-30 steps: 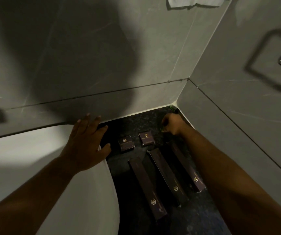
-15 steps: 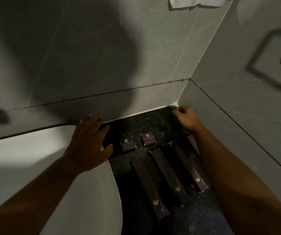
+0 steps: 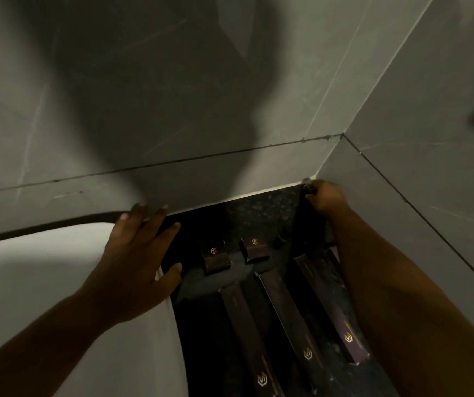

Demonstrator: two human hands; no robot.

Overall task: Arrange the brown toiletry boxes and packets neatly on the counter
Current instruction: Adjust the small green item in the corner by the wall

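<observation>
Dark counter (image 3: 258, 213): boxes (image 3: 281, 305) (brown) below right hand's fingers (image 3: 314, 200).

Bare table (image 3: 258, 213) lies open behind the two small boxes (image 3: 234, 253); walls (image 3: 401, 224) close the back and right, the white basin (image 3: 58, 282) the left.
</observation>
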